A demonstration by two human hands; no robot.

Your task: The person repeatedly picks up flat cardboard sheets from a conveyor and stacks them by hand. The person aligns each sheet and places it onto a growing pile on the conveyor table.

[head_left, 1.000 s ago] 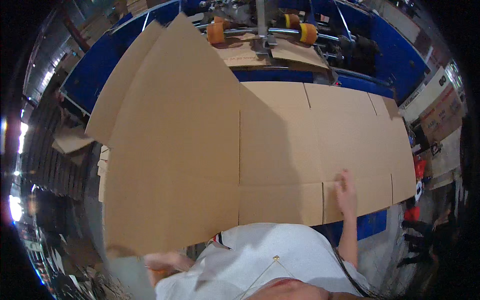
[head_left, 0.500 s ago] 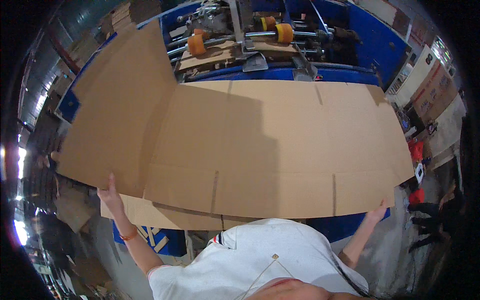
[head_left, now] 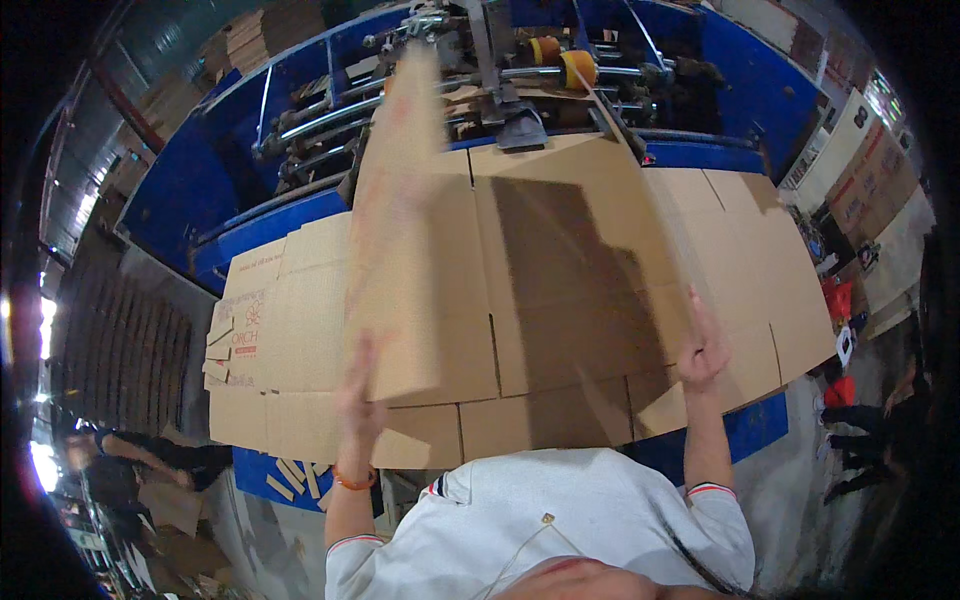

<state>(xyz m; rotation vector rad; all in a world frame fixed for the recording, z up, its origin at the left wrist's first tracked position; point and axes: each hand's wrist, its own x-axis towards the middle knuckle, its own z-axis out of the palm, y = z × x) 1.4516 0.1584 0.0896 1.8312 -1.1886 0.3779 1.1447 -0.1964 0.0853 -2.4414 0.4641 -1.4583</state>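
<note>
A large brown cardboard sheet (head_left: 400,240) is bent up at both sides in front of me. Its left panel stands steeply and is blurred by motion, with faint red print on it. My left hand (head_left: 360,395) grips the near edge of that panel, fingers partly smeared. At the raised right side, my right hand (head_left: 705,345) holds the edge with its fingers curled and one finger pointing up. Beneath lies another flat cardboard sheet (head_left: 305,300), with slots, flaps and red print at its left end. A dark shadow falls across the middle.
Beyond the cardboard stands a blue machine (head_left: 215,170) with metal shafts and orange rollers (head_left: 578,70). Cardboard strips (head_left: 290,480) lie on a blue surface at lower left. A carton (head_left: 872,185) stands at right. Another person's arm (head_left: 140,450) shows at far left.
The wide sheet lay nearly flat between my hands; now its sides are bent upward. My left hand has moved right and my right hand left and up. The printed sheet below is uncovered.
</note>
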